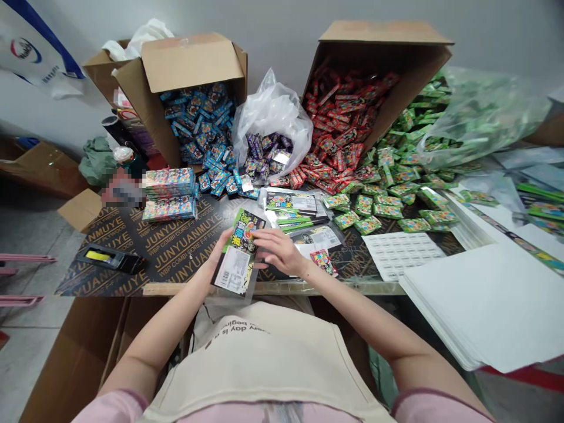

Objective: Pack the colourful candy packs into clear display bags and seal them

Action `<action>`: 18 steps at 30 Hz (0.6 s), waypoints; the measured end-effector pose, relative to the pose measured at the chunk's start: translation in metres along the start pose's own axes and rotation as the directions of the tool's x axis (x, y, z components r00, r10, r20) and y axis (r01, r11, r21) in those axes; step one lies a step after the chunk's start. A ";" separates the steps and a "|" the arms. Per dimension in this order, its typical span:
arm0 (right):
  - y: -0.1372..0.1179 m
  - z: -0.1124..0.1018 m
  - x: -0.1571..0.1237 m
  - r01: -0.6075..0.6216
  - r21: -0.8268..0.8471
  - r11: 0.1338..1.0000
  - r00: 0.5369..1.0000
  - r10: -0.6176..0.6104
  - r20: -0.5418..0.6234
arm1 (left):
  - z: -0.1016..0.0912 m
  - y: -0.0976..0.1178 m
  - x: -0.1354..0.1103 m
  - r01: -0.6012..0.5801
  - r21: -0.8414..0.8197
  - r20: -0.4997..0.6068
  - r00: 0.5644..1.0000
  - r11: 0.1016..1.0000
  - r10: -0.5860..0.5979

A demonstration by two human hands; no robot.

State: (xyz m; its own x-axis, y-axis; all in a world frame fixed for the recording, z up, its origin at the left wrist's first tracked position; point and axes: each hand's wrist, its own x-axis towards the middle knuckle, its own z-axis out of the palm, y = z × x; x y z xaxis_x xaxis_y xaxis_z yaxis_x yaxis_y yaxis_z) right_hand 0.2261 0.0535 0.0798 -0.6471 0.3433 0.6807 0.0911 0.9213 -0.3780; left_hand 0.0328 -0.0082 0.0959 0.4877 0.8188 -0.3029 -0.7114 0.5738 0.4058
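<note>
Dark tabletop [176,238] ahead; blk/grn pkt [240,249] in our L hand [217,249], gripped by left edge; R hand [282,251] loosely curled at right edge, can't tell if pinching.

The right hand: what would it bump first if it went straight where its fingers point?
Probably the black-and-green packet in the left hand. The right hand overlaps its edge here; whether it touches is unclear.
</note>
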 end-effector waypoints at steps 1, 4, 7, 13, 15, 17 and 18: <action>0.000 -0.001 0.004 -0.122 0.026 0.992 0.990 0.123 -0.064 | 0.001 -0.001 0.000 -0.013 0.043 -0.014 1.000 0.999 0.014; -0.001 -0.003 0.016 -0.464 0.135 0.875 0.844 0.483 -0.231 | 0.002 -0.008 0.000 -0.054 0.214 -0.053 0.996 0.975 0.067; 0.000 -0.007 0.026 -0.597 0.270 0.755 0.739 0.649 -0.181 | 0.001 -0.015 0.002 -0.069 0.340 -0.086 0.991 0.938 0.104; 0.005 -0.017 0.031 -0.505 0.230 0.832 0.863 0.494 0.108 | 0.002 -0.011 0.003 -0.095 0.516 -0.096 0.981 0.851 0.167; 0.008 -0.020 0.030 -0.487 0.216 0.846 0.867 0.441 0.232 | 0.002 -0.010 0.001 -0.105 0.537 -0.093 0.979 0.837 0.183; 0.009 -0.021 0.028 -0.502 0.205 0.841 0.850 0.435 0.295 | 0.003 -0.010 0.000 -0.103 0.549 -0.095 0.978 0.829 0.185; 0.009 -0.021 0.028 -0.511 0.203 0.835 0.845 0.446 0.293 | 0.003 -0.011 -0.001 -0.095 0.557 -0.102 0.978 0.825 0.182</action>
State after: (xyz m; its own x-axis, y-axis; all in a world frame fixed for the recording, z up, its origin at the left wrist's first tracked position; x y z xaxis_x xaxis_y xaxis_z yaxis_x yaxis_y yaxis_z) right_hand 0.2249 0.0754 0.1081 -0.7284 0.6480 0.2227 0.2530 0.5564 -0.7914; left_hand 0.0418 -0.0149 0.0941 0.2963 0.9033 -0.3103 -0.3513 0.4052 0.8440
